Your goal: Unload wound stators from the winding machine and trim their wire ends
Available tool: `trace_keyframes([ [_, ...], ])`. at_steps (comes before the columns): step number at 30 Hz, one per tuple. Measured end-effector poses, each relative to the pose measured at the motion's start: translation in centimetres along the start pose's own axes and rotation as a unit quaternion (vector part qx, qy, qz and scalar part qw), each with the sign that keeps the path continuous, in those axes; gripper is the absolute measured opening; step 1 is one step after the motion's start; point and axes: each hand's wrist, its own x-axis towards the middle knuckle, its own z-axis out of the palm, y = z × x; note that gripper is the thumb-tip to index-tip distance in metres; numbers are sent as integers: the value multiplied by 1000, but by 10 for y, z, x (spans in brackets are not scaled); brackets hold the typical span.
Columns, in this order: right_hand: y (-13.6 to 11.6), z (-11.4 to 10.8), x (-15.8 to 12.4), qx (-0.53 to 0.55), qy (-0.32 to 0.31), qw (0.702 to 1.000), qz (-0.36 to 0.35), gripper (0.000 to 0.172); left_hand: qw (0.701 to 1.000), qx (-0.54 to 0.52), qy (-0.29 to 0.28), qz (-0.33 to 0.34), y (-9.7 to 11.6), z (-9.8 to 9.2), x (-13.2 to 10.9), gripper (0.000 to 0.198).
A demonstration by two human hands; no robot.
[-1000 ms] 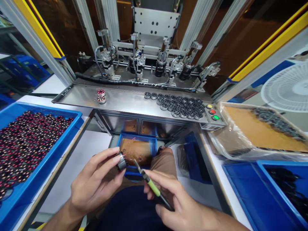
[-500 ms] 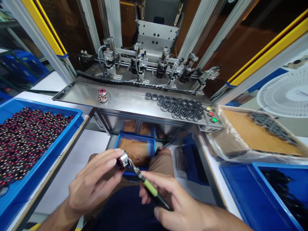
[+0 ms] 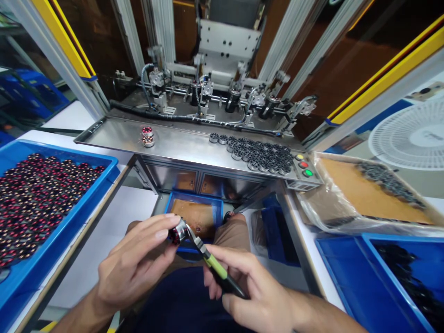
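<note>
My left hand (image 3: 138, 256) pinches a small round motor stator (image 3: 179, 232) with a silver rim and dark red windings, tilted on its side above my lap. In my right hand (image 3: 251, 282) is a pair of pliers (image 3: 217, 268) with green and black handles, the fingers wrapped round the grip. The pliers' metal jaws reach the stator's right edge; whether they grip a part of it is too small to tell. Two wound stators (image 3: 147, 137) stand close together on the metal shelf in front.
A blue tray (image 3: 114, 163) full of wound stators stands at left. Many dark ring parts (image 3: 260, 155) cover the shelf's right side, beside a button box (image 3: 305, 182). A plastic-lined box (image 3: 333, 185) and a blue bin (image 3: 340, 273) lie at right. Below is a blue tray (image 3: 166, 203).
The pliers have shifted slightly at the stator's edge, their jaws now more upright. Tooling at the back of the machine has moved a little. Both hands keep their hold.
</note>
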Motion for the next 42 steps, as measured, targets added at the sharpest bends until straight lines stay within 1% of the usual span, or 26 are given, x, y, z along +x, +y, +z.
trace_keyframes([
  [3,-2,0,0,-37,7,999,29,53,1000,4,1,-1,2,1,1,80],
  [5,-4,0,0,-56,19,997,49,47,1000,13,2,6,3,1,3,79],
  [9,-4,-3,-2,-19,83,996,38,62,999,39,6,26,5,2,8,76],
  [11,0,-5,-1,-28,86,995,39,63,997,73,10,34,5,3,8,73],
  [14,6,-8,4,-96,77,991,59,59,988,150,17,29,2,2,3,61],
  [15,7,-10,9,-126,83,987,56,60,985,170,18,23,0,2,0,56],
  [17,6,-16,24,-200,109,973,23,64,981,192,23,10,-3,-1,-6,51],
  [18,3,-21,35,-245,120,962,1,65,981,189,33,3,-4,-2,-9,52],
  [20,-4,-36,67,-340,142,928,-48,65,987,147,63,-27,-7,-6,-17,54],
  [21,-8,-46,87,-385,153,908,-69,65,989,110,82,-61,-9,-7,-21,53],
  [22,-11,-57,109,-428,165,884,-84,65,987,61,100,-110,-10,-9,-26,49],
  [23,-12,-68,133,-473,181,857,-90,65,978,-3,116,-173,-12,-12,-31,43],
  [24,-12,-79,158,-518,197,829,-80,65,957,-77,133,-246,-14,-14,-37,38],
  [26,-7,-97,207,-595,226,771,-27,64,889,-208,174,-368,-17,-23,-50,33],
  [27,-1,-105,229,-608,229,760,-13,62,858,-248,196,-404,-18,-29,-58,37],
  [28,6,-111,249,-615,227,755,-7,60,837,-267,221,-424,-18,-37,-66,41],
  [29,13,-115,266,-621,224,751,-4,58,825,-265,243,-436,-17,-48,-76,46],
  [31,29,-122,289,-634,226,739,-6,56,825,-215,270,-448,-14,-75,-96,55],
  [32,35,-125,296,-641,231,732,-9,57,829,-173,272,-457,-12,-92,-107,60],
  [34,46,-129,304,-654,240,717,-16,58,846,-27,237,-477,-11,-128,-128,63],
  [35,49,-131,305,-660,243,711,-17,58,848,71,202,-485,-13,-146,-137,61],
  [36,51,-133,305,-664,242,707,-18,58,840,173,153,-491,-18,-164,-146,57],
  [38,54,-136,306,-673,231,702,-22,54,821,250,108,-501,-34,-193,-160,49],
  [39,54,-138,306,-677,224,700,-26,51,817,271,87,-502,-45,-203,-166,46],
  [40,55,-139,306,-681,217,699,-30,47,817,281,68,-499,-56,-210,-171,43],
  [42,56,-141,306,-686,206,697,-42,41,821,293,22,-490,-78,-216,-178,36],
])
